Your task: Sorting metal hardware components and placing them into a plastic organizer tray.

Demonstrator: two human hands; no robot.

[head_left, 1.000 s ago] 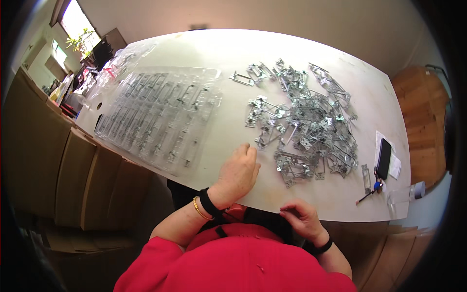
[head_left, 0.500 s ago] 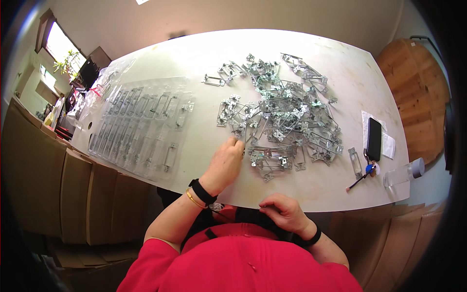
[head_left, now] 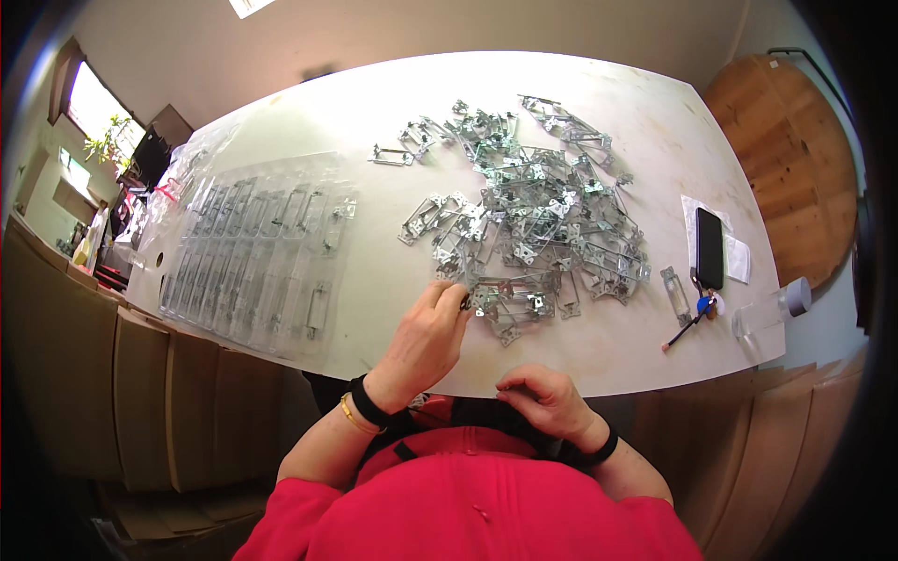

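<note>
My left hand [head_left: 423, 335] is at the near left edge of a heap of grey metal brackets [head_left: 552, 206], palm down with its fingers bent together. A small dark bit shows at its fingertips, too small to name. Close to the table's front edge, my right hand [head_left: 547, 400] is curled, thumb against the index finger. Whatever it may hold is hidden. Several brackets [head_left: 510, 309] lie just right of my left fingertips. To the left, a clear plastic tray [head_left: 341, 280] carries rows of similar long metal brackets.
On the right of the white table [head_left: 393, 224] are a black phone [head_left: 710, 251] on white paper, a lone bracket [head_left: 674, 295], a dark cord-like item [head_left: 683, 335] and a clear bottle [head_left: 762, 318]. Cardboard sheets [head_left: 140, 397] stand along the table's left side.
My left hand has drawn back slightly toward me along the heap's edge, its fingers still bent. The right hand holds nearly the same pose. The whole view has shifted a little.
</note>
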